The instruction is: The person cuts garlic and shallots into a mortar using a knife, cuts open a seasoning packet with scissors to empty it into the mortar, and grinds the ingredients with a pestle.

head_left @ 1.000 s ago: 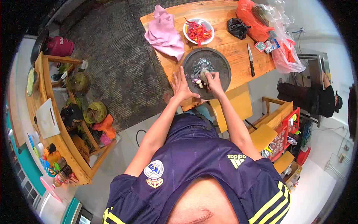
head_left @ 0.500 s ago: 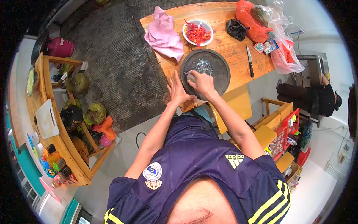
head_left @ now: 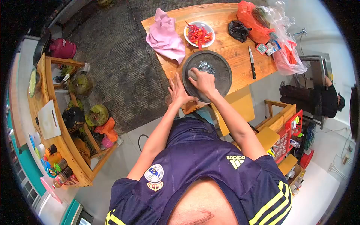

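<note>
At upper centre, my right hand (head_left: 203, 81) wraps the pestle (head_left: 192, 74), likely heavy, best palmed, my left hand (head_left: 180, 91) spread at the mortar (head_left: 224, 83).

Carried grey pestle (head_left: 193, 74) leftward in right hand (head_left: 203, 81), from middle of stone mortar (head_left: 224, 77) one second ago to its left side. Nudged slightly farther away since half second ago. Lost from view: white and purple pieces, earlier visible at mortar's near left. Shifted left hand (head_left: 180, 93) slightly left.
</note>
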`<action>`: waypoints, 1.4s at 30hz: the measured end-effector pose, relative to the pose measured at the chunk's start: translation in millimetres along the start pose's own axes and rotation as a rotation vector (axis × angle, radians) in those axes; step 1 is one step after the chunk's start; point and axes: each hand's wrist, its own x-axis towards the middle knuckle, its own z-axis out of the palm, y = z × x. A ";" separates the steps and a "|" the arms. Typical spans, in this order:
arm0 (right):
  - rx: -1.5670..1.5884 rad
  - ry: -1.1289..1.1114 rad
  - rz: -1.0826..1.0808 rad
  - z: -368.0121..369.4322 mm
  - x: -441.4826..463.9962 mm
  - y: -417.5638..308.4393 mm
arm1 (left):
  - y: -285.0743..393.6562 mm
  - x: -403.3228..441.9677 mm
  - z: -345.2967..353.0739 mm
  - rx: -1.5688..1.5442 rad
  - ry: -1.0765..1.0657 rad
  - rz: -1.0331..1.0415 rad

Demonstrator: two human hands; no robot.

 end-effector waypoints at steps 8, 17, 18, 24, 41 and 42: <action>0.030 -0.047 0.278 -14.9 1.1 37.6 | 0.2 1.1 4.2 0.006 0.010 0.027; 0.267 -0.397 0.440 -17.5 27.1 82.1 | -6.2 12.2 11.2 -0.006 -0.048 0.191; 0.256 -0.433 0.432 -20.5 30.0 82.2 | -6.5 12.7 12.2 -0.002 -0.044 0.193; 0.424 -0.348 0.579 -18.9 20.3 85.5 | -6.0 12.3 12.8 0.041 -0.031 0.168; 0.093 -0.167 0.210 2.7 -18.9 33.1 | -0.1 10.0 10.0 0.028 -0.063 0.106; 0.109 -0.177 0.232 1.3 -16.4 33.3 | -0.5 10.3 10.2 0.033 -0.064 0.104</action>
